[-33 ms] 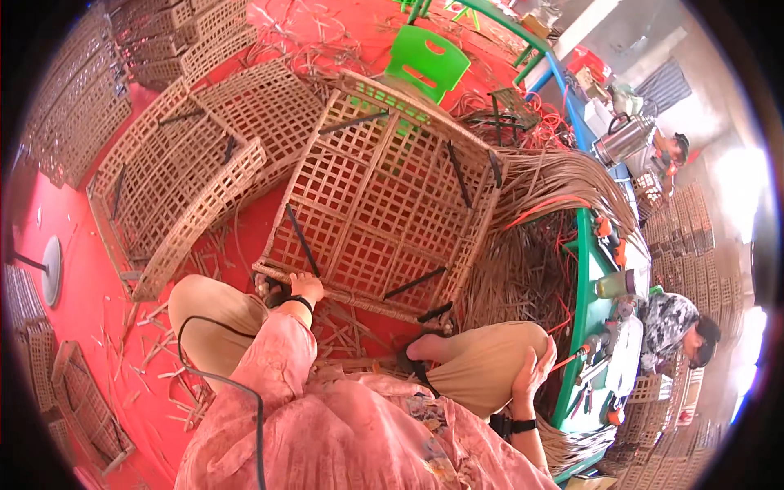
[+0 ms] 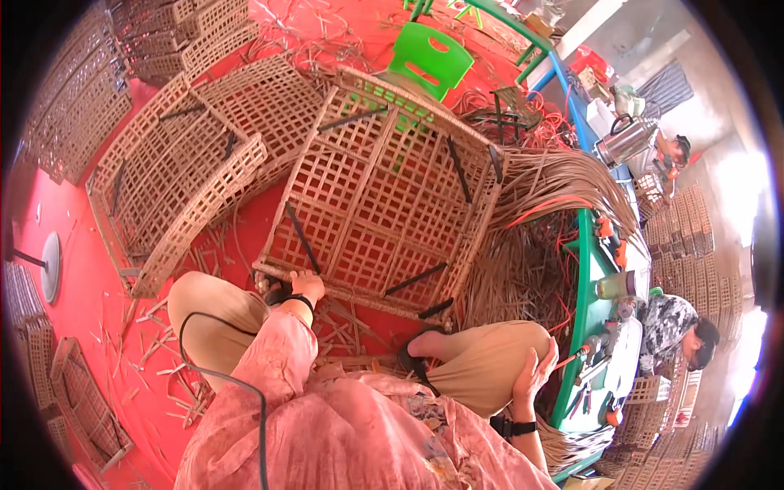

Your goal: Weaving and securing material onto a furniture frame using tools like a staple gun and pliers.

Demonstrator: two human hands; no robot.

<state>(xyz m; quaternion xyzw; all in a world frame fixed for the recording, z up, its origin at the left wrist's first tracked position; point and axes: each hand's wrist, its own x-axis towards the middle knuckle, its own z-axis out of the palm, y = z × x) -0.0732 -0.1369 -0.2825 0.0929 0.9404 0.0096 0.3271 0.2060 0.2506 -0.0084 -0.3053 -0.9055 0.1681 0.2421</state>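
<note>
Before my feet a large square open-weave basket stands tilted on the floor, its lattice toward me. Short dark straps cross its corners. My left hand is closed on the near rim toward its left corner; the fingertips are partly hidden. My right hand lies against my right knee with fingers stretched out, holding nothing. Left of the basket, more woven basket pieces with similar straps lean over one another.
A green chair stands behind the basket. Long brown strips hang off the table at right, which carries tools and a jar. Stacked baskets rise at far left. Two people are beyond the table. Cut scraps litter the red floor.
</note>
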